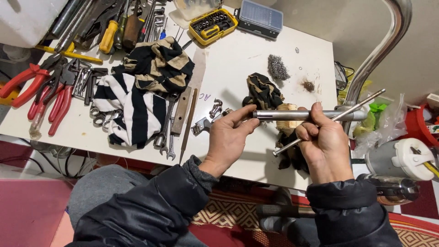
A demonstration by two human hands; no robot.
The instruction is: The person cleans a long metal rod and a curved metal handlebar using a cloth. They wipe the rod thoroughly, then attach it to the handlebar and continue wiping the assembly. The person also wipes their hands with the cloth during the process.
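We hold a steel tube (292, 115) level above the near edge of the white counter (238, 68). The left hand (227, 139) pinches the tube's open left end between thumb and fingertips, closed on it. The right hand (325, 145) is wrapped shut around the tube's right part and also traps a thin metal rod (336, 120), which runs slantwise from lower left to upper right across the tube.

Risks, as we judge them:
- The rod is held only by the right fingers, at one point along its length; a loosened grip could let it pivot or slide out toward the floor.
- The left pinch is light, at the very tip; a twist from the right hand could pull the tube free.
- A striped rag (263, 93) and a wooden block (286, 120) lie just under the tube; the rod's lower end could snag the cloth.
- Small nuts and fittings (215, 110) sit near the left hand and could be knocked off.

Pose: both forearms come up from the lower edge in dark padded sleeves, wrists slightly bent, left palm turned partly away, right knuckles toward us. Pliers (43, 89) and wrenches (167, 132) lie well to the left.
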